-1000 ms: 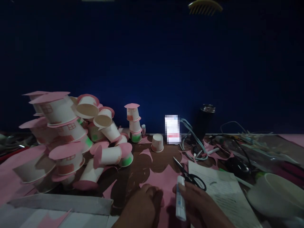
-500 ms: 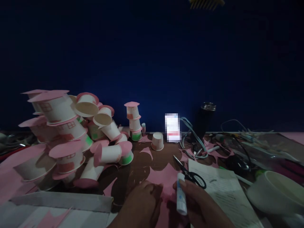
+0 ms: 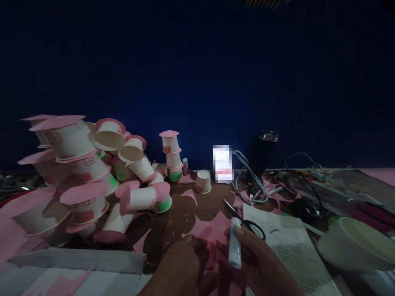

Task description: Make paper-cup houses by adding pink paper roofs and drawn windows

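Note:
My right hand (image 3: 257, 255) is closed around a white glue stick (image 3: 235, 242) with blue print, which it holds tilted over pink paper scraps (image 3: 212, 226). To its left, my left hand (image 3: 182, 263) has its fingers curled, with a small pink paper piece (image 3: 210, 253) showing between fingers and thumb; part of that piece is hidden by the hand. Black-handled scissors (image 3: 247, 222) lie just beyond my right hand, partly on a printed sheet (image 3: 274, 234). Farther back, a white paper cup (image 3: 203, 181) stands upside down.
Paper-cup houses with pink roofs (image 3: 72, 135) are piled at the left, and a small cup tower (image 3: 171, 156) stands near the wall. A lit phone (image 3: 222, 164), cables (image 3: 247, 164), a dark bottle (image 3: 263, 156) and a white bowl (image 3: 348, 246) are behind and right. A white box (image 3: 80, 261) sits front left.
The glue stick has risen slightly in my right hand. My left fingers have spread a little, and a pink piece now shows beside them. The view has shifted slightly.

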{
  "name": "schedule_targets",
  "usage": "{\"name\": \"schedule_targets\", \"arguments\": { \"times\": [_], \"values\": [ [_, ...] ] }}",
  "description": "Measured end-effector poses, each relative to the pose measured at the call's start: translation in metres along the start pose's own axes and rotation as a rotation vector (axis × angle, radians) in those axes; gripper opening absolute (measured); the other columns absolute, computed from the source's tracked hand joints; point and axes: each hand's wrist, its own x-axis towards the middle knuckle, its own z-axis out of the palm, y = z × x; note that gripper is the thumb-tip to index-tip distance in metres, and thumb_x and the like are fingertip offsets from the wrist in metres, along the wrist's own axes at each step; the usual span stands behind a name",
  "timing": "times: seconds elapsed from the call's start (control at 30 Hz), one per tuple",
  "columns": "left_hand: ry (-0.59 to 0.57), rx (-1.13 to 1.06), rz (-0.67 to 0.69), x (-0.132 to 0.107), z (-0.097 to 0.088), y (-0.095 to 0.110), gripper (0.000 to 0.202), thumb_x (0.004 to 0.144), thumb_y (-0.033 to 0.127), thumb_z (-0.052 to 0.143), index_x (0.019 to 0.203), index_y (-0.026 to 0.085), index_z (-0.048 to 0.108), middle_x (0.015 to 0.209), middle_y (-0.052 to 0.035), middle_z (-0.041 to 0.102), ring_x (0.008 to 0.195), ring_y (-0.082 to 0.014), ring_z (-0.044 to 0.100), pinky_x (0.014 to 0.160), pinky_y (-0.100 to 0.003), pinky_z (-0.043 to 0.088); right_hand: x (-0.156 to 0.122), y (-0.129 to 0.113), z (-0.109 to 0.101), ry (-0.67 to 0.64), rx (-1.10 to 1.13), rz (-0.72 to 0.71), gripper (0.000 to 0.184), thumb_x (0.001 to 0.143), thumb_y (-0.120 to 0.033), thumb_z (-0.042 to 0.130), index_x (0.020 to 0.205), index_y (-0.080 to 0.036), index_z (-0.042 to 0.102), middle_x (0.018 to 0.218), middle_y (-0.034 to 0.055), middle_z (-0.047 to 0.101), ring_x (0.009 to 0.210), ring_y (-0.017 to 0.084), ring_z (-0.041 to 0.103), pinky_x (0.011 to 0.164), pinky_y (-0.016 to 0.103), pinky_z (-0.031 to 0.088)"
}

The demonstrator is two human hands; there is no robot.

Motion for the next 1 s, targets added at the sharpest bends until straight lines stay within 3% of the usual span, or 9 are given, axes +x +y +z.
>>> {"name": "schedule_targets", "arguments": {
  "times": [0.13,0.33,0.47,0.53,0.67,0.87,1.0],
  "values": [
    [-0.054,0.007,-0.032,0.002,-0.008,0.006,0.024,0.088,0.029,0.040,0.088,0.021,0.063,0.096,-0.0052,0.067,0.088,-0.0208,0.058,0.077,-0.033,0.042,-0.003,0.000,0.003,0.025,0.153,0.036,0.025,0.069,-0.042,0.070,0.068,-0.018,0.062,0.057,-0.0025,0.053,0.055,0.013,0.050,0.059,0.026,0.045],
    [-0.034,0.041,-0.025,0.004,0.000,0.000,0.017,0.086,0.024,0.043,0.085,0.020,0.059,0.088,-0.0035,0.064,0.079,-0.0180,0.056,0.067,-0.029,0.039,-0.007,-0.003,-0.004,0.018,-0.085,0.017,0.029,0.063,-0.043,0.076,0.062,-0.018,0.061,0.057,-0.0020,0.054,0.056,0.013,0.050,0.053,0.023,0.042],
    [-0.014,0.090,0.009,0.004,0.006,-0.002,0.019,0.088,0.027,0.042,0.087,0.021,0.060,0.090,-0.0036,0.062,0.083,-0.0187,0.054,0.067,-0.029,0.036,-0.013,-0.007,-0.002,0.079,-0.139,-0.043,0.034,0.049,-0.038,0.084,0.075,-0.022,0.069,0.081,0.0029,0.066,0.079,0.019,0.058,0.070,0.026,0.046],
    [-0.022,0.083,-0.012,0.004,0.007,-0.001,0.021,0.089,0.027,0.041,0.086,0.021,0.061,0.093,-0.0040,0.061,0.085,-0.0186,0.054,0.067,-0.029,0.036,-0.013,-0.008,0.001,0.060,-0.134,-0.014,0.032,0.053,-0.040,0.082,0.076,-0.021,0.070,0.081,0.0038,0.067,0.080,0.019,0.058,0.071,0.026,0.046],
    [0.006,0.004,-0.105,0.004,0.010,0.000,0.024,0.091,0.026,0.038,0.090,0.020,0.061,0.091,-0.0040,0.060,0.083,-0.0173,0.052,0.069,-0.028,0.037,-0.007,0.000,0.004,-0.042,-0.199,0.116,0.030,0.070,-0.047,0.069,0.078,-0.018,0.066,0.066,-0.0004,0.061,0.061,0.013,0.055,0.061,0.025,0.043],
    [-0.019,0.001,-0.027,0.003,0.000,0.001,0.022,0.089,0.026,0.043,0.090,0.021,0.064,0.090,-0.0040,0.060,0.084,-0.0178,0.052,0.070,-0.028,0.039,0.002,0.011,-0.003,-0.060,-0.554,0.031,0.030,0.076,-0.046,0.062,0.076,-0.017,0.062,0.068,-0.0015,0.060,0.064,0.013,0.053,0.058,0.023,0.040],
    [-0.040,0.004,-0.016,0.002,-0.007,0.003,0.023,0.089,0.025,0.044,0.094,0.022,0.066,0.091,-0.0054,0.061,0.088,-0.0190,0.054,0.073,-0.030,0.041,0.006,0.016,-0.007,-0.035,-0.570,0.025,0.030,0.075,-0.047,0.064,0.075,-0.017,0.062,0.066,-0.0018,0.059,0.062,0.013,0.054,0.057,0.022,0.040]
  ]
}}
